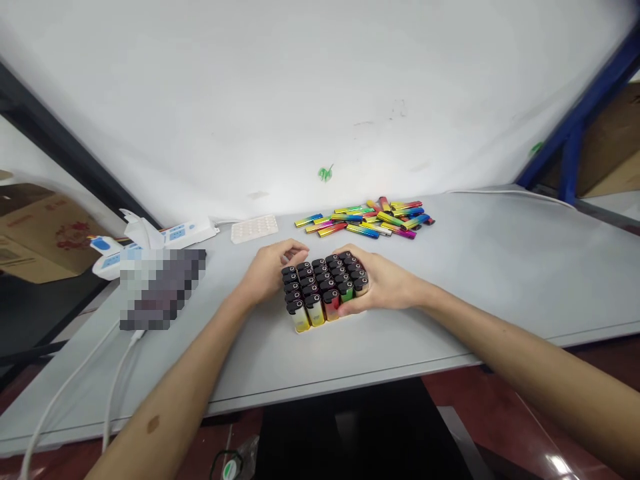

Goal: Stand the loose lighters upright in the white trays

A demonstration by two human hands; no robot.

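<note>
Rows of lighters (315, 310) with black tops stand upright and close together on the table, in a thin pale tray (345, 318) that shows at their base. Their bodies show yellow, white, red and green at the front. My right hand (385, 280) is wrapped round the right side of the block, thumb at the front and fingers at the back. My left hand (267, 270) rests at the back left corner, its fingers loosely bent and apart, with nothing visible in them. Part of it is hidden behind the lighters. Behind them lies a loose heap of shiny multicoloured metallic lighter sleeves (363, 230).
A white tray with round holes (254, 229) lies at the back left. Beside it are a white power strip (187, 231) with plugs and a dark, pixelated device (167, 290) on a cable. A white wall (300, 100) closes off the back; cardboard boxes (45, 233) stand left.
</note>
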